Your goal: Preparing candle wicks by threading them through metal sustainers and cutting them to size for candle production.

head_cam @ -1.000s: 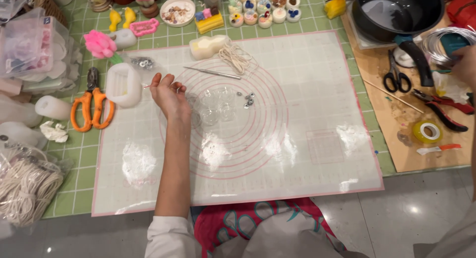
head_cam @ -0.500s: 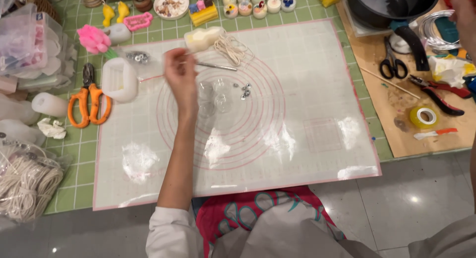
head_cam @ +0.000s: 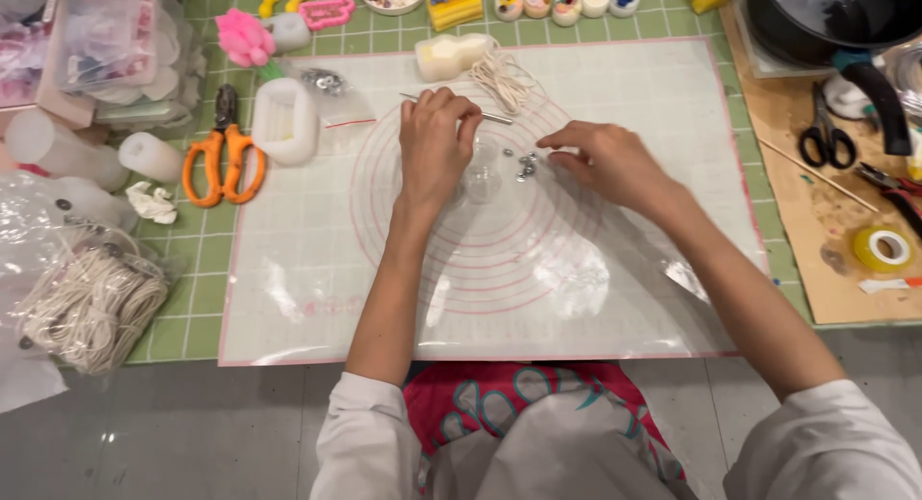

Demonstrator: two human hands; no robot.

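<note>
My left hand (head_cam: 437, 145) lies on the white silicone mat (head_cam: 615, 298) with its fingers curled down. The fingertips are at a thin metal pin tool (head_cam: 492, 118) and over a cluster of small clear cups (head_cam: 483, 181); whether it grips anything is hidden. My right hand (head_cam: 605, 162) reaches in from the right, fingers apart, tips just beside several small metal tabs (head_cam: 525, 164). A white wax block (head_cam: 451, 55) and a coil of white wick string (head_cam: 506, 77) lie behind the hands.
Orange-handled scissors (head_cam: 221, 164), a white mould (head_cam: 285, 122) and a clear bag of metal bits (head_cam: 327, 82) sit left. A bagged bundle of cord (head_cam: 91, 303) is near the left. Black pan (head_cam: 826, 15), black scissors (head_cam: 824, 135), pliers and yellow tape (head_cam: 882, 248) are on the right.
My right hand has come from the far right onto the mat beside the metal tabs. My left hand moved right and settled over the clear cups. The view shifted left.
</note>
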